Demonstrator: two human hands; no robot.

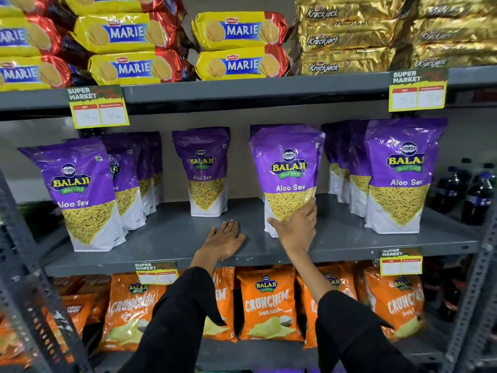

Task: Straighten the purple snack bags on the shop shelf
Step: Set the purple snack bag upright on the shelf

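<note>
Several purple Aloo Sev bags stand on the grey middle shelf [172, 238]. My right hand [297, 227] grips the bottom front of one upright purple bag [286, 168] right of centre. My left hand [224, 238] lies flat on the bare shelf, palm down, fingers apart, holding nothing. A lone bag [204, 170] stands further back at the centre. At the left, a front bag [80, 192] leans slightly left with a row of others behind it. A right-hand bag [400, 173] stands upright in front of another row.
Yellow Marie biscuit packs [239, 30] and gold Krackjack packs [347, 39] fill the upper shelf. Orange Crunchem bags [267, 302] fill the lower shelf. Dark soda bottles [478, 195] stand at the far right. Price tags [98, 107] hang from the shelf edges.
</note>
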